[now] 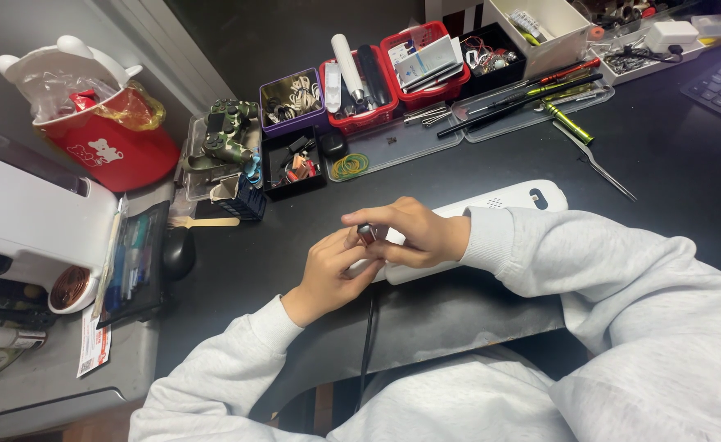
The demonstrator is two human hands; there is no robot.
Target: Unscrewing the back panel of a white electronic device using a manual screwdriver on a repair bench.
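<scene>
Right hand [414, 233]: fingers curled, thumb and fingertips pinching a small dark cylindrical part [366, 232] over the middle of the black worktop [671, 164].
Left hand [332, 270]: fingers bent up against the same part from below, touching the right hand's fingertips (whether it truly grips I cannot tell).
White device [500, 205]: long, rounded, lying flat just behind the hands, partly under the right wrist.
Cable [369, 327]: black, running from under the hands to the near edge.
Far edge: red trays [393, 82] and purple tray [295, 94] of small parts, a camouflage game controller [225, 131], screwdrivers [540, 90].
Left edge: red bucket [103, 135], white machine [33, 213].
</scene>
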